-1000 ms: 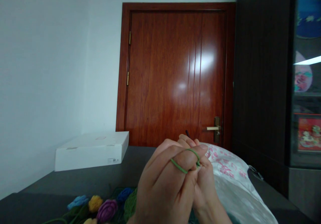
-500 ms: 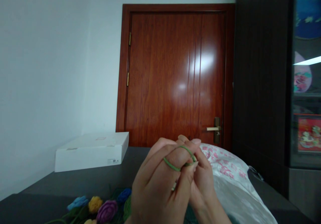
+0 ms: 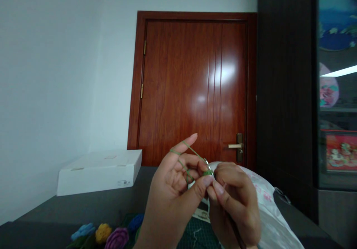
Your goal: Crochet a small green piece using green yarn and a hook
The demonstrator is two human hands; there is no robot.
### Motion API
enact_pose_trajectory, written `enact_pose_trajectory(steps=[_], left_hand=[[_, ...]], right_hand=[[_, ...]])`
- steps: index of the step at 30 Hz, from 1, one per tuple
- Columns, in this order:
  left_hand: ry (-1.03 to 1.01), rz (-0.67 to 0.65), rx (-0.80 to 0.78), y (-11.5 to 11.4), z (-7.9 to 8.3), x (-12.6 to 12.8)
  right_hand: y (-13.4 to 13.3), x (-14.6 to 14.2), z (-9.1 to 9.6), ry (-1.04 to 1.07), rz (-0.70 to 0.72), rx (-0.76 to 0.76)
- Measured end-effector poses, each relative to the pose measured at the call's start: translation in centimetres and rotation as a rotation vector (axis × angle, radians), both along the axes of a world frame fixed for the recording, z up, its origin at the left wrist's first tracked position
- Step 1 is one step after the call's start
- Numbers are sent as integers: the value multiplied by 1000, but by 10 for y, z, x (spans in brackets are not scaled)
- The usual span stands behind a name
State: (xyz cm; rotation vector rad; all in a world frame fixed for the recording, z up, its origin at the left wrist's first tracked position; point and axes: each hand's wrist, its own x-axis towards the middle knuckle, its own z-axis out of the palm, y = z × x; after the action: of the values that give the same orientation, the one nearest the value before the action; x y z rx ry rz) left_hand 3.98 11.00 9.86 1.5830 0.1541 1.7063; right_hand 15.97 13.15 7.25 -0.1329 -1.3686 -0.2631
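Note:
My left hand [image 3: 174, 189] pinches a small piece of green crochet work [image 3: 208, 172] between thumb and fingers. Green yarn [image 3: 193, 151] loops round its raised index finger and runs down to the hook. In my right hand [image 3: 237, 200] is a crochet hook [image 3: 209, 166], its metal tip poking up through the green stitches and its dark handle slanting down below the palm. The fingertips of both hands meet at the work. How many stitches there are is too small to make out.
Crocheted flowers in blue, yellow [image 3: 103, 233] and purple [image 3: 117, 238] lie at the lower left. Below the hands is a green cutting mat [image 3: 195, 234]. A white box [image 3: 97, 172] stands at the back left, a printed plastic bag [image 3: 275, 204] at the right.
My hands have turned and come apart from an overlapping clasp. The left index finger is now raised with yarn stretched from it, and the crochet hook has come into sight.

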Motion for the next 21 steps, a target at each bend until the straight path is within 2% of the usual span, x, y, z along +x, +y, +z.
enact_pose_trajectory(steps=[2, 5, 7, 10, 13, 16, 19, 21], left_hand=[[16, -53, -60, 2, -1, 2], [19, -121, -85, 2, 0, 2], [41, -128, -116, -1, 4, -1], [58, -115, -169, -2, 7, -6], [72, -185, -214, 3, 8, -10], [70, -247, -265, 9, 5, -8], [-11, -160, -235, 11, 3, -3], [-14, -100, -166, 10, 3, -1]], right_hand=[[-3, 3, -2, 17, -149, 62], [-4, -1, -5, 18, -208, 141], [-4, -7, -6, 31, -135, 98], [-2, -13, -5, 134, 80, -13], [0, -11, -3, 136, 195, 11], [1, -4, -3, 12, 64, 47], [1, 0, -4, -25, -138, 18], [3, -1, -5, 15, -143, 47]])
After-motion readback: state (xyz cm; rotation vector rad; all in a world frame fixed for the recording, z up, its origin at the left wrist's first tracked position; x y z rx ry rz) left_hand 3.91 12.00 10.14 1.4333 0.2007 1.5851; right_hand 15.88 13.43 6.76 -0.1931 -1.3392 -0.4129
